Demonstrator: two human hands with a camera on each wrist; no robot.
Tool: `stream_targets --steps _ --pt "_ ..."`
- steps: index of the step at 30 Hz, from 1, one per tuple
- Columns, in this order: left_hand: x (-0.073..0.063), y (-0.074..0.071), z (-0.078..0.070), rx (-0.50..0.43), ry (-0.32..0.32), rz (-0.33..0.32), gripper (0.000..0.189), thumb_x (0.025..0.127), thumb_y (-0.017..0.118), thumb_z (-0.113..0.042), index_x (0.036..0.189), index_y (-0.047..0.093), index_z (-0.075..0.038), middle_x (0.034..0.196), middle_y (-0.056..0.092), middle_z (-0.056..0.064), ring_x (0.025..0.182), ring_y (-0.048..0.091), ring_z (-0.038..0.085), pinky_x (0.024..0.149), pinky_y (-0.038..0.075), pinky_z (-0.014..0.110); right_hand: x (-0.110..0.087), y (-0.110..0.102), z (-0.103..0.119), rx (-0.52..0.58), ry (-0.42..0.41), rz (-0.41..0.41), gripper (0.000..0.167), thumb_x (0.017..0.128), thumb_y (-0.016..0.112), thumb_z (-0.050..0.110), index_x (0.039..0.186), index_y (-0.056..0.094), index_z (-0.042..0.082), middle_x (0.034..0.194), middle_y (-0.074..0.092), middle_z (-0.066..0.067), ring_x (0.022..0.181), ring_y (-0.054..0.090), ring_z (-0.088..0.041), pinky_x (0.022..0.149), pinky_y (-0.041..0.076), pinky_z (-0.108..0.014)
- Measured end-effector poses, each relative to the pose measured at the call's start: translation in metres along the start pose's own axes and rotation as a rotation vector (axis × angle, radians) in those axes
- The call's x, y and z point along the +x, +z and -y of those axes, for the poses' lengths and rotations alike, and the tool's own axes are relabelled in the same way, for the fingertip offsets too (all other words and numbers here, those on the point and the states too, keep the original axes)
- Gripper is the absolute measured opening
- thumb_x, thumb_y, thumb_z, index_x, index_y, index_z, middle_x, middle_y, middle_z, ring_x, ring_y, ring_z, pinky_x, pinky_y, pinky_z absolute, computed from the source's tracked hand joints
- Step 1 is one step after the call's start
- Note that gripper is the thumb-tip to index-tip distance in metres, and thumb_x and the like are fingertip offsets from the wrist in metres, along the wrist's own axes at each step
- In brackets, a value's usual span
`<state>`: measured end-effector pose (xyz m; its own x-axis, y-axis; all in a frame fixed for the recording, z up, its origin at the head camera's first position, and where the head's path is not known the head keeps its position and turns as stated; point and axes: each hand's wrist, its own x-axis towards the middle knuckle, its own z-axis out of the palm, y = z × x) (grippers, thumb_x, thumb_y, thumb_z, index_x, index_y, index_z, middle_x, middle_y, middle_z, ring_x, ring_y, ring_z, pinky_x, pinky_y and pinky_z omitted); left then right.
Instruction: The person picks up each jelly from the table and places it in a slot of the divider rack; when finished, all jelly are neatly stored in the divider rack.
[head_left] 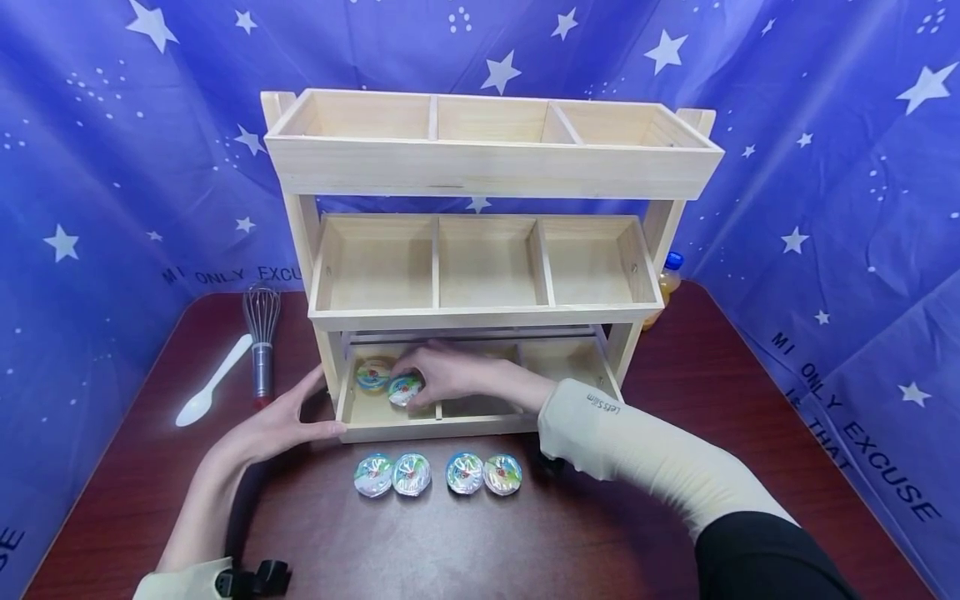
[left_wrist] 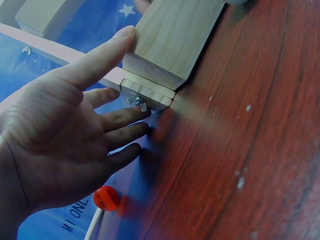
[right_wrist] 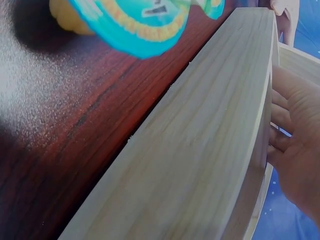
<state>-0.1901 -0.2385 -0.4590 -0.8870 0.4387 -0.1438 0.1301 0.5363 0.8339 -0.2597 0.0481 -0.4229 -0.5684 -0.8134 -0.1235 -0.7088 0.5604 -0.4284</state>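
A three-tier wooden rack (head_left: 487, 173) stands on the table, each tier split into three compartments. Inside the bottom left compartment, my right hand (head_left: 450, 372) pinches a small jelly cup (head_left: 404, 392) with a printed lid. Another jelly cup (head_left: 372, 375) lies beside it to the left. My left hand (left_wrist: 65, 115) is at the rack's lower left corner, its thumb on the end of the front board (left_wrist: 172, 42) and its fingers extended near the foot with the wing nut (left_wrist: 138, 101). In the right wrist view, the front board hides the right fingertips.
In front of the rack lie two pairs of jelly cups, a left pair (head_left: 412, 475) and a right pair (head_left: 465, 473). A whisk (head_left: 262, 333) and a white spoon (head_left: 213, 383) lie at the left. Behind the rack's right side stands a bottle with a blue cap (head_left: 673, 261).
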Motion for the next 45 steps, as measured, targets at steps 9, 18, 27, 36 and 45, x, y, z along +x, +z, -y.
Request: stream_targets --steps 9,18,27,36,45 --pt "0.001 0.0 0.0 0.009 -0.008 0.001 0.111 0.088 0.081 -0.031 0.167 0.003 -0.014 0.17 0.015 0.029 0.155 0.015 0.051 0.117 0.022 0.075 -0.002 -0.001 -0.003 -0.009 -0.023 -0.016 0.054 0.082 0.087 0.029 0.129 0.07 0.009 0.125 0.075 -0.005 0.111 0.07 -0.016 0.097 0.054 -0.02" --pt "0.001 0.0 -0.002 0.015 -0.011 0.001 0.111 0.088 0.081 -0.031 0.167 0.004 -0.013 0.169 0.015 0.029 0.155 0.014 0.052 0.117 0.022 0.076 -0.016 -0.007 -0.007 0.078 -0.007 -0.051 0.054 0.086 0.083 0.032 0.134 0.068 0.013 0.135 0.071 -0.002 0.12 0.066 -0.017 0.113 0.047 -0.035" --pt "-0.002 0.0 0.0 0.011 -0.02 -0.002 0.112 0.088 0.081 -0.032 0.167 0.003 -0.014 0.169 0.016 0.029 0.155 0.015 0.052 0.116 0.024 0.076 -0.043 -0.008 -0.007 0.267 0.006 -0.194 0.051 0.093 0.077 0.031 0.136 0.065 0.008 0.126 0.074 -0.008 0.092 0.068 -0.017 0.083 0.058 -0.031" --pt "-0.002 -0.001 0.002 0.013 -0.017 -0.004 0.112 0.089 0.08 -0.031 0.167 0.002 -0.012 0.169 0.016 0.03 0.155 0.014 0.054 0.115 0.022 0.077 -0.073 0.001 -0.011 0.407 0.018 -0.367 0.047 0.09 0.08 0.026 0.133 0.068 0.011 0.126 0.074 -0.009 0.115 0.07 -0.021 0.104 0.054 -0.032" --pt "0.001 0.0 0.001 -0.021 0.006 -0.001 0.111 0.088 0.081 -0.029 0.167 0.005 -0.016 0.17 0.015 0.027 0.156 0.013 0.05 0.116 0.022 0.076 -0.11 0.017 -0.015 0.717 -0.045 -0.387 0.048 0.089 0.079 0.01 0.134 0.064 0.003 0.126 0.071 -0.021 0.116 0.068 -0.041 0.103 0.057 -0.04"
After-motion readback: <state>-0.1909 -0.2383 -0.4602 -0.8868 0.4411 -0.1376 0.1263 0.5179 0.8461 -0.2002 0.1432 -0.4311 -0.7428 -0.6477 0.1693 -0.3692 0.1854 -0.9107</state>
